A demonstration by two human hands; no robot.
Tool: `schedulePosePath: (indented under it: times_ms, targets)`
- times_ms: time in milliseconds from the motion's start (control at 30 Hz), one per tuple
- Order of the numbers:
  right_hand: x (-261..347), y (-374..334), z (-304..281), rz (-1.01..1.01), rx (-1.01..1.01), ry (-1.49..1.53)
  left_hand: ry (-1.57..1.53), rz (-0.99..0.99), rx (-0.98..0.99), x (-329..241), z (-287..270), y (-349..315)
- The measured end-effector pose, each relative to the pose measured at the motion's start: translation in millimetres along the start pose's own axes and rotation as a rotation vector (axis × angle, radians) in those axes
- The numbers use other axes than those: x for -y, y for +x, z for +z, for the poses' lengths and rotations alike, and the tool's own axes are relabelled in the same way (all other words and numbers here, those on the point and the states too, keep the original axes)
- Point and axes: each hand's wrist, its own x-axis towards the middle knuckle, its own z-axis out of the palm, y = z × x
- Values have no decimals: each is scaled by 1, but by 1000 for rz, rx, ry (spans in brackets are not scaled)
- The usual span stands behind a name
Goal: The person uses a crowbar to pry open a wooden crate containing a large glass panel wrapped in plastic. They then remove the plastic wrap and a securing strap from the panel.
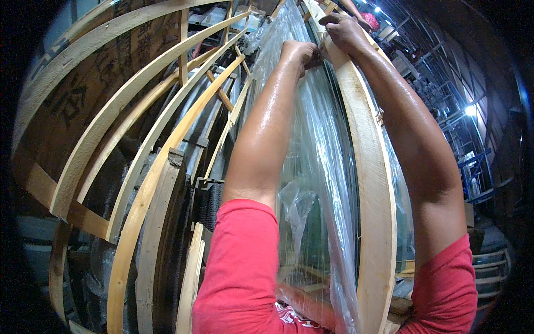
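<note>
Both my arms reach far up in front of me. My left hand (pixel 300 55) is closed in a fist beside the clear plastic sheet (pixel 328 167); what its fingers grip is hidden. To its right, my right hand (pixel 346 33) curls its fingers over the upper part of a long pale wooden board (pixel 370 183). The board runs upright from the bottom of the view to the top. Behind the loose, wrinkled sheet is a glass pane (pixel 303 217), with faint reflections showing on it.
Several wooden slats (pixel 147 192) stand close together on the left, before a dark brown panel (pixel 78 106). Another person in a red top (pixel 370 21) is at the far top right. A lit lamp (pixel 470 110) and blue metal racks (pixel 475 167) are farther right.
</note>
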Motion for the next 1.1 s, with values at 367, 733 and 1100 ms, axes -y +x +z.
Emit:
schedulePosePath:
  times_ms: [367, 733, 1100]
  targets:
    - [-9, 3, 2, -59, -2, -34, -8, -118, 134, -16, 4, -4]
    - [17, -6, -6, -22, -42, -31, 181, -5, 3, -25, 4, -26]
    - [-1, 1, -1, -43, -44, -17, 990, 562, 22, -21, -36, -5]
